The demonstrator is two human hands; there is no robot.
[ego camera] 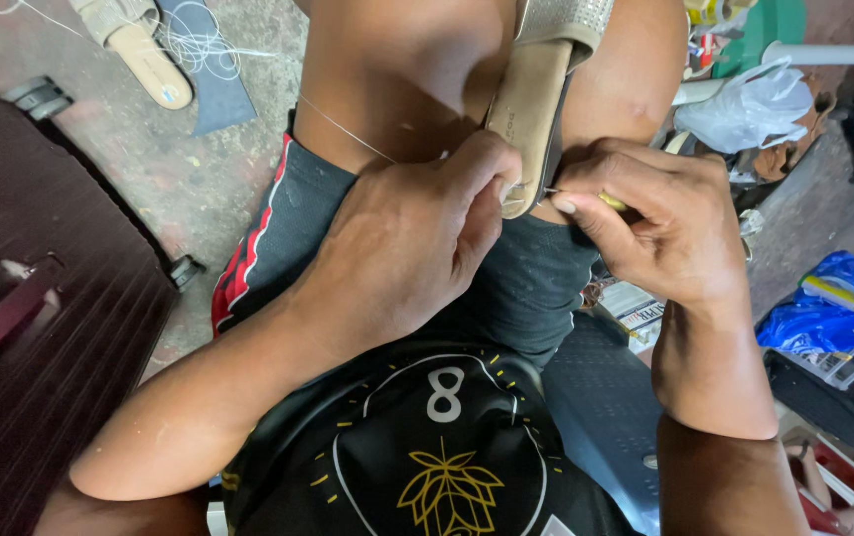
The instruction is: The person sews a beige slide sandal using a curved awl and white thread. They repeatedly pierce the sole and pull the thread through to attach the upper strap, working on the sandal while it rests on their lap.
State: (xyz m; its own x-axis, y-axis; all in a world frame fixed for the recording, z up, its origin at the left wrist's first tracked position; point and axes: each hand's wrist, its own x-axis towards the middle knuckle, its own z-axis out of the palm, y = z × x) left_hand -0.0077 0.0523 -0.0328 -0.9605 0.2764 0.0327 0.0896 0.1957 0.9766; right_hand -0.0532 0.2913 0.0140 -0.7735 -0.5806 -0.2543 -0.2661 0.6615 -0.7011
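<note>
Head view, one frame. Person seated; knees filled the top centre, cut off by the top edge.

Sandal (531, 109): tan sole with a pale studded strap, held upright between the knees, heel end down. Toe end ran out of frame at top. Sole edge only partly seen; rest hidden behind the knees and both hands.

Left hand (412, 238): closed around the sandal's lower end, thumb and fingers pinched at the heel tip. Fingertips hidden behind the sole, so exact contact pts couldn't be made out.

Right hand (670, 233): pinched tight on a small tool with a yellow handle (612, 201), just beside the heel tip. Only a sliver of handle showed; a thin metal point seemed to meet the sole edge, too small to confirm.

Thread (343, 127): thin pale line running across the left knee toward the left hand; its end was hidden under the hand.

Surroundings: second sandal (139, 50) on the concrete floor (159, 169) near the top left corner, w/ loose thread around it, partly cropped. White plastic bag (745, 104) at top right, blue bag (824, 308) at the right edge. Clutter there hard to tell apart.
</note>
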